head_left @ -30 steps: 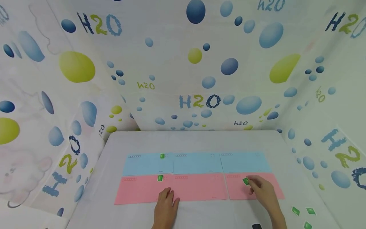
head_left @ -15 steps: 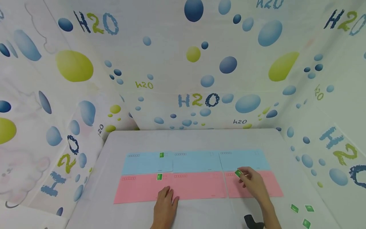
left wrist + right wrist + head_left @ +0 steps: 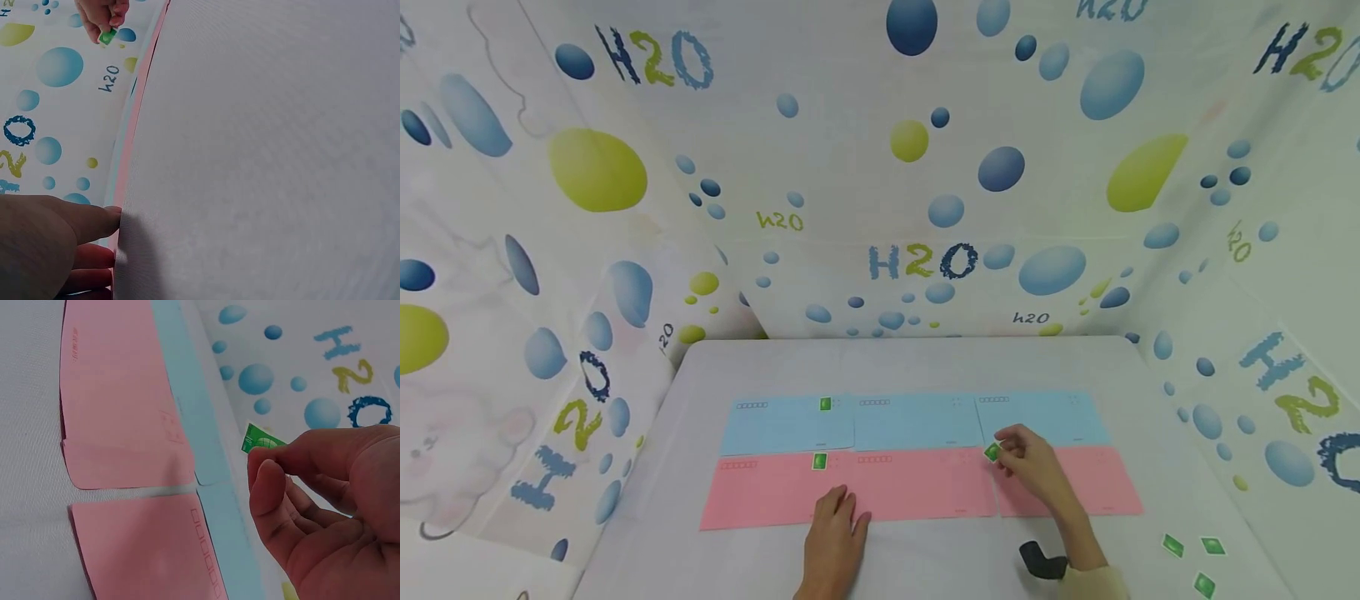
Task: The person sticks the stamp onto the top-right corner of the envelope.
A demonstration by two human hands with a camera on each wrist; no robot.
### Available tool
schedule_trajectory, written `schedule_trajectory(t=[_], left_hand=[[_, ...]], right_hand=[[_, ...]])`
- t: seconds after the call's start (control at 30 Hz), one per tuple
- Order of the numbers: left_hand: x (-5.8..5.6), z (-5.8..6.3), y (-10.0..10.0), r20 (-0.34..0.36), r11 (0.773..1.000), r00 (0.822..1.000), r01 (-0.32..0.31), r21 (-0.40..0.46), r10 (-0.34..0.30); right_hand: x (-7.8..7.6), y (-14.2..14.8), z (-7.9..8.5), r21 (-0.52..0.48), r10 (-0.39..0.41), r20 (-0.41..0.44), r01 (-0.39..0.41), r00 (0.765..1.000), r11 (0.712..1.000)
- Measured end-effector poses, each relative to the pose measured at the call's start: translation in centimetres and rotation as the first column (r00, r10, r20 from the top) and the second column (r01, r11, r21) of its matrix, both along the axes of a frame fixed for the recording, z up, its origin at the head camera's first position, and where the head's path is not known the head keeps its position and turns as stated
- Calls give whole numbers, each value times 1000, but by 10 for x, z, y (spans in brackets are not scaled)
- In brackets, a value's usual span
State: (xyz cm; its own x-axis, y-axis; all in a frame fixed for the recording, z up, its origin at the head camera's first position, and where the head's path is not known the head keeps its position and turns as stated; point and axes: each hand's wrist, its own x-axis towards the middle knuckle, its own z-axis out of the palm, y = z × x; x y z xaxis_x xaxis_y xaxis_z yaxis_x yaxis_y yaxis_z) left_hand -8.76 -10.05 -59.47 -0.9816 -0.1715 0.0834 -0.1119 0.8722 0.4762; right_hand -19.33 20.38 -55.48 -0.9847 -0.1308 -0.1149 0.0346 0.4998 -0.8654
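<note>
Your left hand (image 3: pixel 835 537), fingers relaxed, rests along the near edge of the pink envelopes (image 3: pixel 917 490). Your right hand (image 3: pixel 1036 468) pinches a green stamp (image 3: pixel 260 436), raised near the middle-right gap; blue envelopes (image 3: pixel 917 425) lie beyond.

The light is soft and rather dim in all three views, turning the white tablecloth (image 3: pixel 917 367) greyish, darkest in my left wrist view. There a blurry-edged shadow spreads over the cloth beside my left hand (image 3: pixel 44 244). In my right wrist view a faint, broad shadow lies across the lower pink envelope (image 3: pixel 137 550), while my right hand (image 3: pixel 331 494) and the green stamp (image 3: pixel 259 439) look fairly crisp, without strong glare. From my head the printed backdrop (image 3: pixel 842 158) appears paler on the right than at upper middle, its spots stretched toward the left edge, and the envelopes' small print is unreadable.
</note>
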Motion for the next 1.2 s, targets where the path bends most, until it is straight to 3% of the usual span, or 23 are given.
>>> schedule_trajectory(t=[0.43,0.7,0.9,1.2], left_hand=[[-1,-1,0,-18,1000,1000,-9,-11,8],[-1,-1,-1,-29,1000,1000,-6,-15,6],[-1,2,0,-26,1000,1000,-10,-14,9],[-2,0,0,-7,1000,1000,-13,-12,13]], right_hand=[[-21,-24,-9,-3,123,0,-123,992,992],[-31,-40,-17,117,140,30,-142,990,983],[-33,-50,-17,104,161,56,-166,985,981],[-33,-55,-23,253,182,5,-177,983,951]])
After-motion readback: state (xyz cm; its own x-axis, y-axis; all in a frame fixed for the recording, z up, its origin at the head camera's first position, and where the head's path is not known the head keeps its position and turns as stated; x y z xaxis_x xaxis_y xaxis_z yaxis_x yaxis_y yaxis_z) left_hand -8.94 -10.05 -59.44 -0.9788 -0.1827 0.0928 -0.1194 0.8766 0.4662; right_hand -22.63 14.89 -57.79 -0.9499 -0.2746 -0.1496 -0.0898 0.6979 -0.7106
